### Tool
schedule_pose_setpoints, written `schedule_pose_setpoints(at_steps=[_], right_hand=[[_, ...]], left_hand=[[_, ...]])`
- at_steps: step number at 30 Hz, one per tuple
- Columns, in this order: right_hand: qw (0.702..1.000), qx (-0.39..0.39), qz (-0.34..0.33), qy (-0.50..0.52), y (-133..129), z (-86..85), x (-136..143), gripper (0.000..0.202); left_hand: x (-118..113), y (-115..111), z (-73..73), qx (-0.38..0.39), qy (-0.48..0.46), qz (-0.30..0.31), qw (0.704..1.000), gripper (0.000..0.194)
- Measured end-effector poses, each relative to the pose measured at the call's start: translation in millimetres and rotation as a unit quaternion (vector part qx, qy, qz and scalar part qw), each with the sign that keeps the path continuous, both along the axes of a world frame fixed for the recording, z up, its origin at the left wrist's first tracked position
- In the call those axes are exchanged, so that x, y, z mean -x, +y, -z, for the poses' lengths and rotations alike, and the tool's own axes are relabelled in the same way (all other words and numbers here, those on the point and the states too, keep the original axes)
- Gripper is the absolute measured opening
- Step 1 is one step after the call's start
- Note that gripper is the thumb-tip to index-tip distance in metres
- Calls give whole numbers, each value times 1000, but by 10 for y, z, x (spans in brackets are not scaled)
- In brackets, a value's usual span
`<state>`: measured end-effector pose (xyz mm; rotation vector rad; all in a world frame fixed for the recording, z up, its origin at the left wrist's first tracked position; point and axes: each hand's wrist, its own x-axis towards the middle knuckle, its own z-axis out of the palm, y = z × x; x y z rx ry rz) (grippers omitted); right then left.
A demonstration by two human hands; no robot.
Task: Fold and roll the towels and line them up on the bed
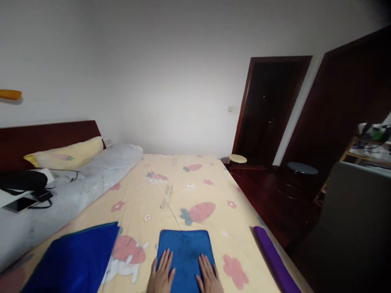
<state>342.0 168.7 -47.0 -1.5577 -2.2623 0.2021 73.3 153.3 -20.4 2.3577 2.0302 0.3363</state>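
**Two hands flat on a folded blue towel at the foot of a bed**

A person's left hand (pixel 161 276) and right hand (pixel 208 277) lie palm down, fingers spread and grasping nothing, on the near edge of a small folded bright-blue terry towel (pixel 184 251). The towel rests near the foot of a bed covered by a pale yellow sheet printed with strawberries, flowers and rabbits (pixel 171 191), the left hand on its near left corner and the right hand on its near right corner.

To the left, well apart from the hands, a larger dark-blue cloth with a green edge (pixel 76 260) is spread on the same sheet. To the right, a rolled purple cloth (pixel 275 260) lies along the bed's edge. A long grey bolster (pixel 76 191) runs along the left side of the mattress toward a yellow pillow (pixel 67 154) and a dark wooden headboard (pixel 45 136). On the bolster's near end sit a black bag (pixel 21 180) and what appears to be a dark phone with a cable (pixel 20 204), though the edge of the view is blurred.

Beyond the bed, a small round pale stool (pixel 237 159) stands by a dark wooden doorway (pixel 269 110) in a white wall.
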Motion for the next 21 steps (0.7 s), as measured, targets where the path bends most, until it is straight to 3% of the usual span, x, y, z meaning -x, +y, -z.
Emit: schedule_pose_setpoints(at_steps=[3, 6, 10, 13, 17, 21], right_hand=[[998, -4, 62, -1, -145, -156, -266, 59], [995, -35, 91, 2, -326, -171, -108, 59], [997, -78, 20, 11, -672, 41, 434, 54], [995, -98, -34, 0, -910, 195, 587, 61], [992, -114, -36, -30, -1032, 207, 257, 68], [992, -110, 25, -49, -1063, 112, -289, 70]], left_hand=[[244, -136, -199, -59, 41, -54, 996, 54], [55, -324, -241, -131, 55, -76, 987, 57], [-556, -666, 39, -169, 48, -4, 984, 65], [-737, -908, 252, -158, 44, 28, 986, 66], [-368, -1103, 225, -125, 50, 60, 989, 62], [198, -1209, 65, -118, 56, 18, 991, 62]])
